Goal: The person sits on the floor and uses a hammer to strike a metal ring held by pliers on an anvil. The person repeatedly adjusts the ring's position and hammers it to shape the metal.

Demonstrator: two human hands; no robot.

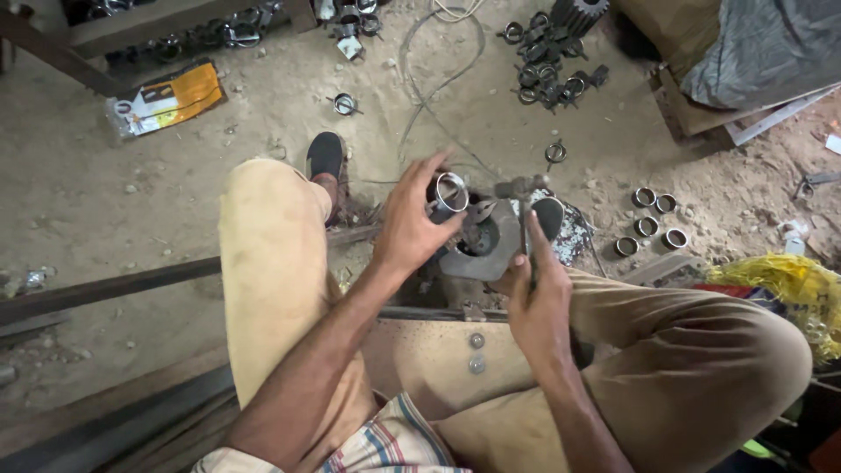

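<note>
Knees bracket the work: my left hand [407, 229] grips a metal ring [449, 194] just left of the block [491, 250], my right hand [536, 307] holds an upright hammer [523, 210].

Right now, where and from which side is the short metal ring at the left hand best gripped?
By its outer wall, probably from the left hand's side, as the fingers already wrap it. The metal ring is a short open tube with its mouth tilted up, so its curved sides are the free surfaces. The hammer in the right hand stands just to its right, crowding that side.
</note>
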